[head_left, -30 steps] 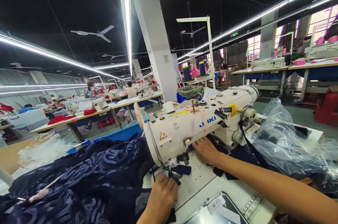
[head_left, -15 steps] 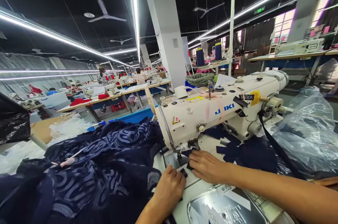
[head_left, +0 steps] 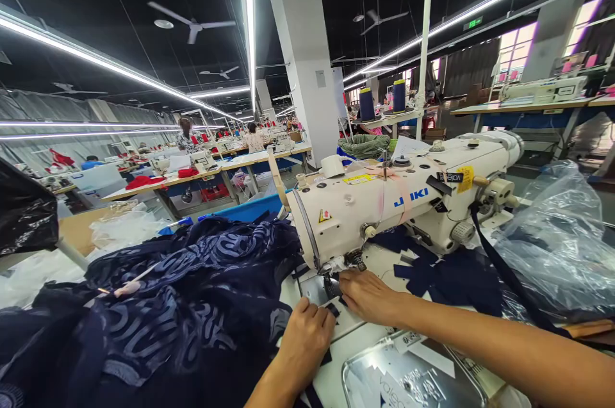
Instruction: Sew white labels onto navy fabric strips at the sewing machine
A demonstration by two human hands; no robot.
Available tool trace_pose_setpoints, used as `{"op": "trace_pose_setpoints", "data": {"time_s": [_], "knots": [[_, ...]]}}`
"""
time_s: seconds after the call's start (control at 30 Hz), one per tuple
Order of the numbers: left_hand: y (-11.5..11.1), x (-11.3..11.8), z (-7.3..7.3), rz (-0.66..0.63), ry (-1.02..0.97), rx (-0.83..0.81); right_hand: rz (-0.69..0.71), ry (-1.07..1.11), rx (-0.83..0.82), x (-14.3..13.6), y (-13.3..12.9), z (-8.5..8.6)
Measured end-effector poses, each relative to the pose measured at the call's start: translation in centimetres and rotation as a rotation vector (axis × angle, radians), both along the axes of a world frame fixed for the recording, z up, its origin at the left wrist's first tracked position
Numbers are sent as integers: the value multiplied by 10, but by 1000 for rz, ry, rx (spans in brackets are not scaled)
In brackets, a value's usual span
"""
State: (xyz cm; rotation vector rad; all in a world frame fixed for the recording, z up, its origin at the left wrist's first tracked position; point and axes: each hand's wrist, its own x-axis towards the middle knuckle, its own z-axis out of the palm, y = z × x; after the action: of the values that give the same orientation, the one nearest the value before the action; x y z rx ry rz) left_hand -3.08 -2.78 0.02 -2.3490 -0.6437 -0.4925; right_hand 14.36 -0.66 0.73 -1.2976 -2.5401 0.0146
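Note:
A white JUKI sewing machine point(head_left: 365, 203) stands before me, its presser foot point(head_left: 330, 285) down at the metal needle plate point(head_left: 312, 291). Just in front of the foot, my left hand point(head_left: 307, 337) is closed, fingers curled on a narrow dark navy fabric strip point(head_left: 332, 310). To the right of the foot, my right hand point(head_left: 369, 297) is closed too, its fingertips pressed on dark fabric close to the needle; most of that fabric is hidden beneath the fingers. A large heap of navy patterned garment cloth point(head_left: 192, 312) lies left of the machine bed.
Navy fabric scraps point(head_left: 451, 283) lie behind my right forearm. Clear plastic bags point(head_left: 557, 248) bulge at the right. A metal cover plate point(head_left: 408, 376) with labels is in front. Two navy thread cones point(head_left: 398, 97) stand behind the machine. Other people work at distant tables.
My right hand has shifted slightly left, nearer the presser foot. My left hand stays almost in place, fingers still curled. The view has moved a little.

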Motion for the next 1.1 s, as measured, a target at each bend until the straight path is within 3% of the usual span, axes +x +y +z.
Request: {"op": "trace_pose_setpoints", "data": {"time_s": [0.33, 0.6, 0.83, 0.97, 1.1], "knots": [[2, 5, 1, -31, -34, 8, -39, 173, -164, -8, 7, -4], [3, 6, 0, -9, 9, -17, -69, 215, -187, -8, 4, -4], [6, 8, -6, 33, 23, -52, 5, 319, -219, -1, 1, -4], [6, 9, -6, 50, 41, -74, 72, 130, -71, -4, -13, -6], [2, -1, 4, 88, -18, -111, 85, -145, 154, -10, -28, -8]]}}
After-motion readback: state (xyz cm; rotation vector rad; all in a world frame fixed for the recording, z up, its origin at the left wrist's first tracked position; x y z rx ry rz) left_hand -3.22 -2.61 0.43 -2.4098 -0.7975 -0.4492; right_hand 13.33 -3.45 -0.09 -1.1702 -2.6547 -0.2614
